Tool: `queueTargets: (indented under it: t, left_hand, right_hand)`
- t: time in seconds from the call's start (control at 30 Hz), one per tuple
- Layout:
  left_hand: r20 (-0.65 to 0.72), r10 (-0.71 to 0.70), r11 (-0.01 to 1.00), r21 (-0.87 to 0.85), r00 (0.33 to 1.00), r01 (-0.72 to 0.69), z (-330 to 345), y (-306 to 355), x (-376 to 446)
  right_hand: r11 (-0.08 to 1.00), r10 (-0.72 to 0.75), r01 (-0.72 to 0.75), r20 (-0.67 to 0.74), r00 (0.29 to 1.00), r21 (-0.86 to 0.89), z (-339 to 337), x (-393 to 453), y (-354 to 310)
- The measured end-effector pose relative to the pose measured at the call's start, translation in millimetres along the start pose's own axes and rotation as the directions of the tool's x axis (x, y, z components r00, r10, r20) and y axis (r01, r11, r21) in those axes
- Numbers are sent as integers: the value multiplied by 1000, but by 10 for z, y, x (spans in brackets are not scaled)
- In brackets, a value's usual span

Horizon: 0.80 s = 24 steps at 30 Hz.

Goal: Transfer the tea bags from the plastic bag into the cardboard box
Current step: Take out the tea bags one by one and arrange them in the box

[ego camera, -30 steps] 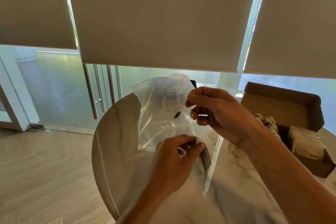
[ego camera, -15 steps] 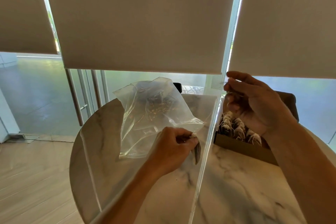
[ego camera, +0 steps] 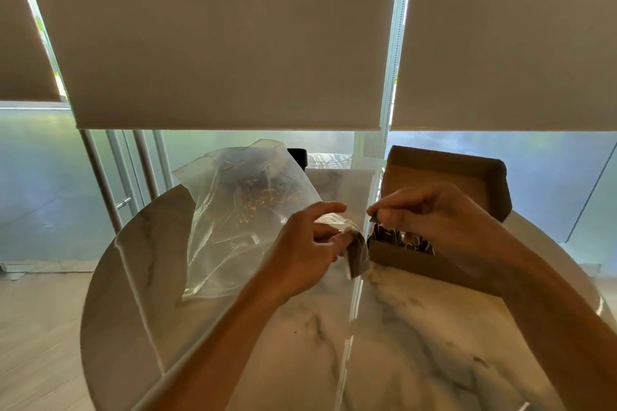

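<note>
Left hand (ego camera: 309, 250) pinching plastic bag (ego camera: 240, 210) | right hand (ego camera: 434, 220) curled over cardboard box (ego camera: 467, 177)

Plastic bag (ego camera: 243, 217) lies left of open cardboard box (ego camera: 444, 210) on marble table (ego camera: 384, 344). Left hand (ego camera: 307, 253) pinches bag's mouth beside box; right hand (ego camera: 440, 220), fingers curled, over tea bags (ego camera: 389, 238) in box

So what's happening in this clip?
A person is moving tea bags from a clear plastic bag into an open cardboard box on a marble table. The left hand grips the bag's mouth and a dark tea bag; the right hand pinches something small over the partly filled box.
</note>
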<state>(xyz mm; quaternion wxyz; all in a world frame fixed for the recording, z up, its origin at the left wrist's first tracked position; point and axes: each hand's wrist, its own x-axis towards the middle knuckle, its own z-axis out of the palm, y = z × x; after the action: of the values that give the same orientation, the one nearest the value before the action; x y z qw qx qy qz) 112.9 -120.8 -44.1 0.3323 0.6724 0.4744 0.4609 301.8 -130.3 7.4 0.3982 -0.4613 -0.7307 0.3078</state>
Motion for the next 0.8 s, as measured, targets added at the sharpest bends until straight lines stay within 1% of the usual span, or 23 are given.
queueTargets:
  t: [0.03, 0.1, 0.27, 0.4, 0.43, 0.47, 0.5, 0.53, 0.57, 0.6, 0.67, 0.73, 0.8]
  left_hand:
    - [4, 10, 1000, 0, 1000, -10, 16, 13, 20]
    - [24, 33, 999, -3, 999, -33, 51, 35, 49]
    - [55, 96, 989, 107, 994, -101, 123, 62, 74]
    - [57, 146, 969, 192, 988, -154, 153, 53, 37]
    - [41, 188, 944, 268, 981, -192, 127, 31, 15]
    - [12, 265, 891, 380, 964, -250, 79, 7, -2]
    - [-9, 351, 809, 507, 936, -298, 14, -26, -11]
    - [-21, 416, 718, 621, 909, -315, -65, -62, -13]
    - [-34, 439, 648, 704, 898, -290, -151, -101, -9]
    - [-49, 427, 605, 757, 903, -245, -237, -133, -7]
    - [-68, 354, 583, 796, 933, -163, -394, -160, -24]
    - [-61, 287, 576, 809, 956, -121, -487, -174, -71]
    - [-65, 256, 579, 809, 964, -99, -513, -176, -106]
  right_hand:
    - [996, -10, 11, 11, 1000, -87, 34, 4, 27]
    - [985, -31, 32, 9, 999, -171, 73, 18, 95]
    - [977, -38, 46, 39, 998, -207, 105, 41, 260]
    - [961, -49, 54, 26, 998, -271, 57, 75, 340]
    - [957, -46, 45, 4, 999, -288, 3, 90, 345]
    - [960, -35, 22, -39, 999, -278, -79, 115, 348]
    - [969, -18, -8, -102, 995, -249, -179, 148, 351]
    - [976, 1, -38, -173, 985, -213, -293, 188, 360]
    - [980, 8, -55, -242, 970, -189, -418, 236, 382]
    - [979, 8, -67, -296, 955, -191, -546, 285, 421]
    - [955, 4, -101, -332, 943, -278, -765, 373, 530]
    - [917, 23, -140, -301, 953, -373, -894, 445, 685]
    - [888, 37, -156, -270, 962, -433, -939, 501, 823]
